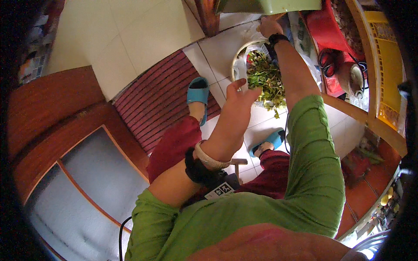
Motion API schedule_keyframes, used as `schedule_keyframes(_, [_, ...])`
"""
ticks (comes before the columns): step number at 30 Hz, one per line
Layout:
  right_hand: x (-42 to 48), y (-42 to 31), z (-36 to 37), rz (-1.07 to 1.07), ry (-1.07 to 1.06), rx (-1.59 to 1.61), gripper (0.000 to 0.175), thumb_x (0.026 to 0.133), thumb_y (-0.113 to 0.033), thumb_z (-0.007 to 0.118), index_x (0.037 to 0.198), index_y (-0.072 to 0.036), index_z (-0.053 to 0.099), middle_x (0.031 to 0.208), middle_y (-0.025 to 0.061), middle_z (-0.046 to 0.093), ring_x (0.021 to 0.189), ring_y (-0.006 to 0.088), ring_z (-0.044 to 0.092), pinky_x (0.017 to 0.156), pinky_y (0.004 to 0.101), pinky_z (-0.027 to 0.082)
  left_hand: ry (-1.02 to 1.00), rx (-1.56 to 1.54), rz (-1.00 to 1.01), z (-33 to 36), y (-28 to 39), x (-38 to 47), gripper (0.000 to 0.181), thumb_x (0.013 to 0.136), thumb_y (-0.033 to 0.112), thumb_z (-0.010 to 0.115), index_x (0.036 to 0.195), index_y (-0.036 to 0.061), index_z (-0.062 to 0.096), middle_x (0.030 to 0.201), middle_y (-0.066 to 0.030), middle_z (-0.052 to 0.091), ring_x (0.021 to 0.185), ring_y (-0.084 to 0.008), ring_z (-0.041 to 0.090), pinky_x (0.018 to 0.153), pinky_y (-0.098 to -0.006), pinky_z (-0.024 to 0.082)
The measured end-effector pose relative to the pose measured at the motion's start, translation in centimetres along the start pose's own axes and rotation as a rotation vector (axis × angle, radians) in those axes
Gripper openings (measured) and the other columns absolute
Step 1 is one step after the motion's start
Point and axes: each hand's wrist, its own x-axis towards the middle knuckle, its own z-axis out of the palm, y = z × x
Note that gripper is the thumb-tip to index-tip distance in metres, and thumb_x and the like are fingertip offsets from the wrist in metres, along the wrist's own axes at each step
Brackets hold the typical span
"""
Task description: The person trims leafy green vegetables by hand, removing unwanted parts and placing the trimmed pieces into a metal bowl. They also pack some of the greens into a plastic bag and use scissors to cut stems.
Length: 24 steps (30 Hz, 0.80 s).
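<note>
My left hand (240, 96) is held in the air with its fingers apart and nothing in it, at the near left side of a round bin (235, 62). A white plastic bag (241, 70) lines the bin, and green leafy plant scraps (266, 78) fill it, some hanging over the near rim. My right arm reaches past the bin. At its end, my right hand (270, 27) is just below the edge of a light-green container (287, 6). Its fingers are partly hidden, so whether it grips something there is unclear.
Blue slippers (198, 94) are on my feet, one on a striped dark-red mat (156, 101). At left is a wooden door with frosted panes (98, 163). On the right stand a wooden frame (372, 81), a red container (326, 27) and a yellow plastic crate (388, 71).
</note>
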Motion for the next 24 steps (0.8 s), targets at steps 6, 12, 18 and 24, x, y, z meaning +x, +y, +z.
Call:
schedule_keyframes(6, [-8.2,6.1,-9.1,0.463,0.242,0.86,0.027,0.085,-0.026,0.06,0.101,-0.005,0.066,0.092,0.0182,0.067,0.085,0.0354,0.065,0.072,0.0435,0.054,0.017,-0.169,-0.017,0.1,0.5,0.7,0.032,0.095,0.04,0.048,0.114,0.0162,0.059,0.109,0.0029,0.063,0.105,-0.0103,0.053,0.086,-0.0329,0.034])
schedule_keyframes(12, [-22.5,7.8,-16.9,0.549,0.656,1.444,0.017,0.084,-0.018,0.07,0.095,-0.004,0.067,0.071,0.0077,0.068,0.065,0.0059,0.061,0.058,0.0232,0.048,0.16,-0.398,-0.189,1.0,1.4,1.2,0.037,0.096,0.048,0.041,0.103,0.0167,0.061,0.095,0.0043,0.06,0.091,-0.0112,0.051,0.081,-0.033,0.033])
schedule_keyframes(18, [-23.3,3.2,-12.0,0.399,0.527,1.541,0.023,0.083,-0.025,0.069,0.095,-0.006,0.067,0.066,0.0091,0.063,0.059,0.0157,0.06,0.057,0.0303,0.048,0.159,-0.427,-0.142,1.2,0.7,0.8,0.043,0.096,0.052,0.038,0.103,0.015,0.06,0.1,0.0001,0.06,0.093,-0.0139,0.051,0.082,-0.0345,0.033])
schedule_keyframes(24, [-19.5,0.2,-2.2,0.623,0.088,1.694,0.032,0.088,-0.031,0.058,0.104,-0.005,0.066,0.101,0.0164,0.066,0.091,0.0257,0.067,0.08,0.0382,0.054,0.149,-0.433,-0.123,1.6,0.8,0.7,0.045,0.095,0.052,0.041,0.107,0.0126,0.059,0.107,-0.0026,0.059,0.102,-0.0163,0.051,0.086,-0.035,0.034])
